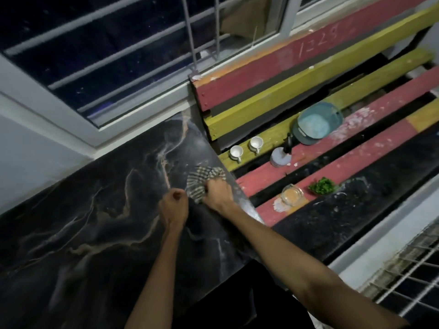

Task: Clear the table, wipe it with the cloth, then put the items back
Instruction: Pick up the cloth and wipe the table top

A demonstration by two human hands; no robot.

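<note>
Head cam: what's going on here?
A person is wiping a dark marble table. The right hand presses a checked cloth near the table's right edge; the left hand is a loose fist beside it. Two white cups, a blue bowl and other items sit on the painted bench alongside.

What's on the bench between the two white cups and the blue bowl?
In the head view, a small grey bottle with a black top stands between the white cups and the blue bowl.

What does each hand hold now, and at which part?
The right hand presses the checked cloth at its near edge on the table. The left hand is a closed fist holding nothing visible.
</note>
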